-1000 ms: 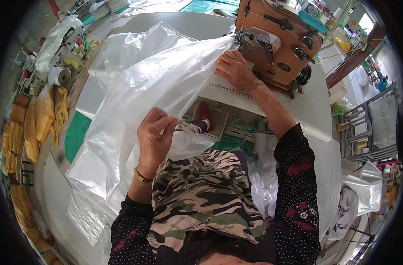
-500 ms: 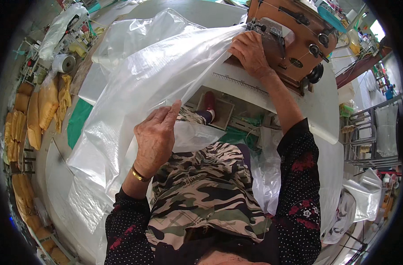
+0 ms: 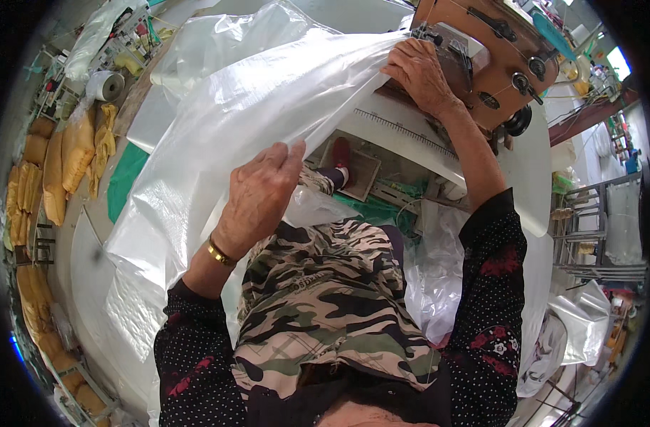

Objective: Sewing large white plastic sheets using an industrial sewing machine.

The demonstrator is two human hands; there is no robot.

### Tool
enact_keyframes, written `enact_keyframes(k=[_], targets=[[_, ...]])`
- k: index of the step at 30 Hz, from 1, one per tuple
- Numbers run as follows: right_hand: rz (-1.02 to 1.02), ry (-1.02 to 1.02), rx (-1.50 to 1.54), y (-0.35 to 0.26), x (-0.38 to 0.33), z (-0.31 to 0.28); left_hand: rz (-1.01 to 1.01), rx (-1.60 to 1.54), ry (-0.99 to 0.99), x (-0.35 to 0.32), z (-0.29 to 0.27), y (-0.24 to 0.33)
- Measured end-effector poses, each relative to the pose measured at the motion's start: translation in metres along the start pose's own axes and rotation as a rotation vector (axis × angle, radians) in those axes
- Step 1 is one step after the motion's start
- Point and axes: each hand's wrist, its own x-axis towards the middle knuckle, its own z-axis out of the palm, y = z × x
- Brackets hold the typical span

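Note:
A translucent white plastic sheet point(image 3: 218, 121) stretches from the lower left up to a brown sewing machine point(image 3: 506, 43). Its gathered upper right end runs in at the machine's needle area. My right hand point(image 3: 419, 75) is closed on that end, fingers bent, close beside the machine. Further down the near edge, my left hand point(image 3: 264, 185) pinches the sheet between thumb and fingers, with the thumb mostly hidden. Between my hands the edge is drawn fairly taut. A ruler scale point(image 3: 403, 132) runs along the tabletop's edge below my right forearm.
The white table point(image 3: 513, 171) curves around me, and my foot in a red shoe point(image 3: 341, 153) rests on a pedal below. Yellow packed bundles point(image 3: 78, 148) and a white roll point(image 3: 106, 84) lie at the left. A metal rack point(image 3: 584, 220) stands at the right.
The view has shifted slightly, with the machine now further right. My left hand has moved up and right along the sheet's edge, its index finger now curled in. My right hand stays by the machine.

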Motion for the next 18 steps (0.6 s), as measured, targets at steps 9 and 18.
enact_keyframes(k=[9,18], targets=[[-0.059,-0.064,-0.043,0.013,-0.001,-0.007,-0.137,-0.81,-0.121,0.01,-0.004,-0.014],[-0.026,0.045,-0.194,0.013,0.002,0.005,-0.181,-0.89,-0.122,-0.008,0.033,-0.03]])
